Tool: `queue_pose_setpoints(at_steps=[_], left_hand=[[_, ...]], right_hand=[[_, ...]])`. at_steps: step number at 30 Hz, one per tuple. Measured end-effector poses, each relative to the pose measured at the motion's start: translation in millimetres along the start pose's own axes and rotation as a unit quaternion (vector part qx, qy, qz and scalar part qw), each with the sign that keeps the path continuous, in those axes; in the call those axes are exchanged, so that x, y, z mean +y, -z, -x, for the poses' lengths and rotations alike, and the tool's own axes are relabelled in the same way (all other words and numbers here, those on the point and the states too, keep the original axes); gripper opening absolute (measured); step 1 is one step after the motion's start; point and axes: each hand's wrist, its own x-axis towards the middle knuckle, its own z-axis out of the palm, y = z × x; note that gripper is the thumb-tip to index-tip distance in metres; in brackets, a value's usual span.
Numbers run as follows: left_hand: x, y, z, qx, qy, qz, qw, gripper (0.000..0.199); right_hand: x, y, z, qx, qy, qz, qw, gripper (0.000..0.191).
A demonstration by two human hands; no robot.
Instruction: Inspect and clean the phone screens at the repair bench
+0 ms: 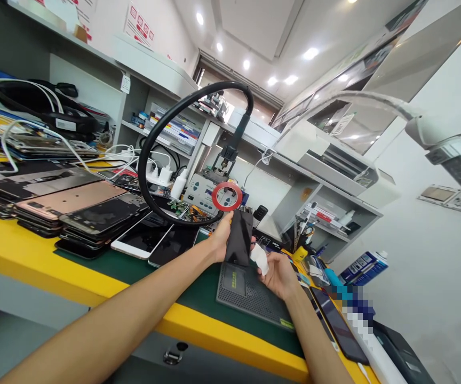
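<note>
My left hand (221, 238) is closed around the left edge of a dark smartphone (239, 240), held tilted above a grey perforated mat (254, 295). Pinched in my right hand (277, 274) is a crumpled white wipe (259, 258), close to the phone's right edge. Just beyond the phone's top end is a red tape roll (215, 197); whether it touches my left hand I cannot tell. Fingers of my left hand behind the phone are mostly hidden.
Stacked phone parts (102, 216) and a white-framed phone (140, 234) lie at the left. A thick black hose (144, 160) loops over the bench before a grey control unit (201, 192). More phones (340, 322) and a blue can (364, 268) stand or lie at the right.
</note>
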Motion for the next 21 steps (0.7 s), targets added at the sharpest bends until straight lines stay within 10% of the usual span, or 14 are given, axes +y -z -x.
queue_pose_setpoints(at_steps=[14,21], left_hand=[[-7,5.8,-8,0.074,0.01,-0.073,0.994,0.07],[1,1.0,-3,0.054,-0.002,-0.077,0.996,0.075]], right_hand=[[2,-14,15,-0.015,0.023,0.1,0.995,0.032],[8,2,14,0.125,0.26,0.255,0.923,0.024]])
